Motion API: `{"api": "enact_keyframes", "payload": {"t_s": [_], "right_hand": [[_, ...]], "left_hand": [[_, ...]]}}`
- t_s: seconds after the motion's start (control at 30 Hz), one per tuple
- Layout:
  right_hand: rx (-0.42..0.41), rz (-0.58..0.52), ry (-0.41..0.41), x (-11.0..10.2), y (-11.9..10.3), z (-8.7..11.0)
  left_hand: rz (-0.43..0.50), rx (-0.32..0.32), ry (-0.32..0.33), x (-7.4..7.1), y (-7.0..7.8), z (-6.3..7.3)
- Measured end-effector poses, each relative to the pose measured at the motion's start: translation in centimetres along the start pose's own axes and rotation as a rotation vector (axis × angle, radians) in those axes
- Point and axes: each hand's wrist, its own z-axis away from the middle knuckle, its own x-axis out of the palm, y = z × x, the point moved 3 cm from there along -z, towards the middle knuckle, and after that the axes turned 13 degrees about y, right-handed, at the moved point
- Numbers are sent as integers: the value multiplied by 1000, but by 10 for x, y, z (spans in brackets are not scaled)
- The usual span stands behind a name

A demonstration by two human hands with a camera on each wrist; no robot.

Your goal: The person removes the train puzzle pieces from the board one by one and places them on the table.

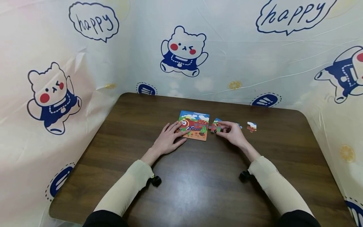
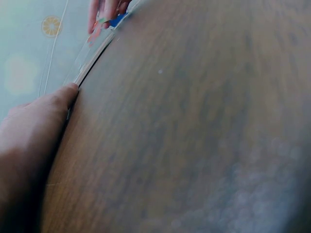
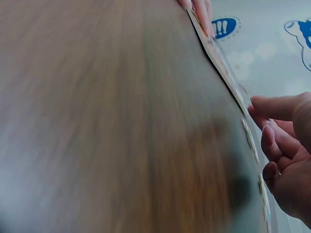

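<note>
A colorful jigsaw puzzle (image 1: 195, 136), with a red train, blue sky and orange ground, lies near the far side of the table. My left hand (image 1: 169, 138) rests on its left part with the fingers spread. Just right of the puzzle, my right hand (image 1: 231, 132) pinches a puzzle piece (image 1: 216, 125) in red, green and blue between thumb and fingers. Part of that piece is hidden by the fingertips. In the right wrist view, the thumb and index finger of my right hand (image 3: 286, 145) come close together by the puzzle's edge (image 3: 218, 63).
Another puzzle piece (image 1: 251, 126) lies to the right of my right hand. A bit of blue piece (image 1: 239, 125) shows behind that hand. The brown wooden table (image 1: 195, 183) reaches back to a printed cloth (image 1: 227, 63) with bears.
</note>
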Motion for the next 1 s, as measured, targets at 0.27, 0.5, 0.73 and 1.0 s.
{"api": "enact_keyframes", "payload": {"t_s": [0.27, 0.5, 0.73, 1.0], "right_hand": [[27, 14, 10, -33, 13, 17], [52, 22, 34, -58, 22, 28], [72, 62, 36, -81, 28, 38], [89, 98, 32, -101, 42, 49]], "left_hand": [[0, -2, 4, 1, 1, 0], [-4, -7, -3, 1, 0, -1], [-6, -4, -8, -1, 1, -1], [-8, -6, -11, 0, 1, -1]]}}
